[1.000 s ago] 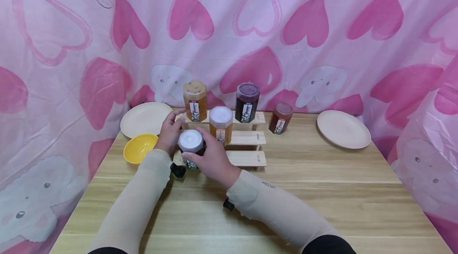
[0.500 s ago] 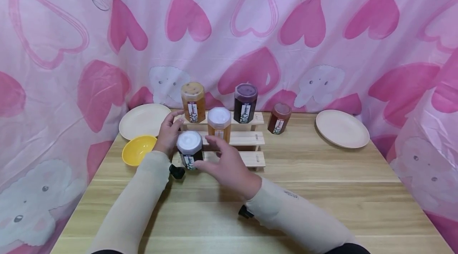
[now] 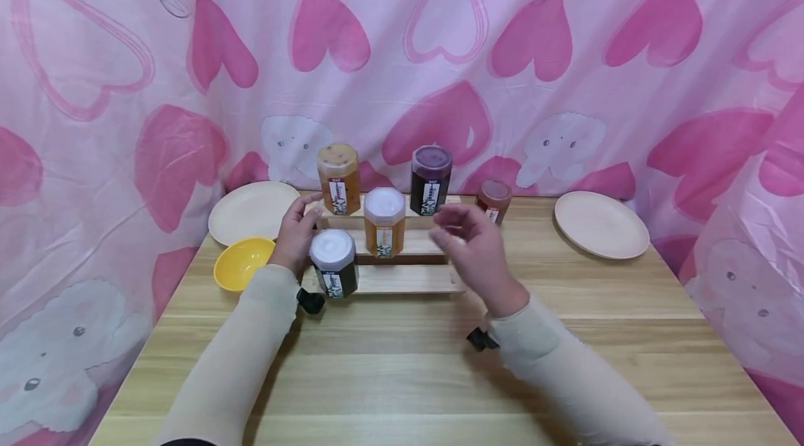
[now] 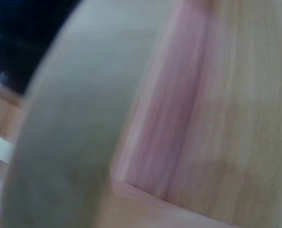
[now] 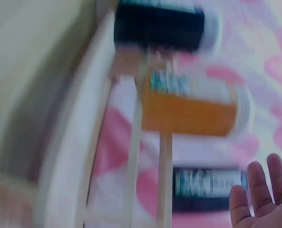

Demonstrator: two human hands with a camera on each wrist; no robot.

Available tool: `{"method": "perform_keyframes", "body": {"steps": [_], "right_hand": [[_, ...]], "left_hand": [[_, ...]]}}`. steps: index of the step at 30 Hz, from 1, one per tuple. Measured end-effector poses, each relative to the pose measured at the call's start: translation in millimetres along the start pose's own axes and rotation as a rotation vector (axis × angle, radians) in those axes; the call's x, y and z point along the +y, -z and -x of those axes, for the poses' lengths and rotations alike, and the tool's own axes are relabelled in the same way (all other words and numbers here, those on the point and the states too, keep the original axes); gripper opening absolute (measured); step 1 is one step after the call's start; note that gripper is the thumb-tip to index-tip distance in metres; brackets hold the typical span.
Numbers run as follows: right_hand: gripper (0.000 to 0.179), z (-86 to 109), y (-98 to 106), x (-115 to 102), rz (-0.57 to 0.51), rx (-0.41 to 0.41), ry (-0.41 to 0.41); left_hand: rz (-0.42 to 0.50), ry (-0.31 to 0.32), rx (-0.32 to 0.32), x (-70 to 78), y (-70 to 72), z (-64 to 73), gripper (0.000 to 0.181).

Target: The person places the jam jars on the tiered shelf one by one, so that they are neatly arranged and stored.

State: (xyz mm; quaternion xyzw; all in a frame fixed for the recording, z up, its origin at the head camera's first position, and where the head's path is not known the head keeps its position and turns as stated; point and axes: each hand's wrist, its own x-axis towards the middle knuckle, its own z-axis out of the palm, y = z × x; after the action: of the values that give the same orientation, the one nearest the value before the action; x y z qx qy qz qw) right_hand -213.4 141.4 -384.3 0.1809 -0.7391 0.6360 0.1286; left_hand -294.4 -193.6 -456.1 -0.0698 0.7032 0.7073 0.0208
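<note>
A three-step wooden rack (image 3: 396, 280) bears several octagonal jars. On its lowest step, at the left, stands a dark jar with a white lid (image 3: 336, 268). The orange jar with a white lid (image 3: 384, 226) is on the middle step. A yellow-orange jar (image 3: 339, 184) and a dark purple jar (image 3: 430, 184) occupy the top step. My left hand (image 3: 295, 231) lies against the rack's left end, its fingers loosely extended, partly hidden behind the dark jar. My right hand (image 3: 477, 250), fingers spread and holding nothing, hovers at the rack's right end, in front of a red jar (image 3: 494, 198).
A yellow bowl (image 3: 243, 264) and a cream plate (image 3: 251, 212) sit left of the rack. Another cream plate (image 3: 601, 225) lies at the right of the wooden table (image 3: 402, 376). A pink heart-print curtain (image 3: 402, 48) hangs behind.
My right hand has let go of the white-lidded dark jar on the lowest step and moved right, toward the red jar. The left hand has stayed at the rack's left end.
</note>
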Motion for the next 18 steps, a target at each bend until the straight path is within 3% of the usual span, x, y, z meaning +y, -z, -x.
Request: {"method": "perform_keyframes", "body": {"steps": [5,9,18], "right_hand": [[0.033,-22.0,32.1,14.3,-0.026,0.158,0.013],[0.034,-39.0,56.2,27.6,0.009,0.229,-0.015],[0.052,-68.4,101.5,60.6,0.16,0.249,-0.143]], "left_hand": [[0.017,0.009,-0.01,9.7,-1.9,8.6,0.038],[0.023,0.005,-0.015,18.8,-4.1,16.8,0.038],[0.008,0.01,-0.019,24.1,-5.1,22.3,0.038]]}}
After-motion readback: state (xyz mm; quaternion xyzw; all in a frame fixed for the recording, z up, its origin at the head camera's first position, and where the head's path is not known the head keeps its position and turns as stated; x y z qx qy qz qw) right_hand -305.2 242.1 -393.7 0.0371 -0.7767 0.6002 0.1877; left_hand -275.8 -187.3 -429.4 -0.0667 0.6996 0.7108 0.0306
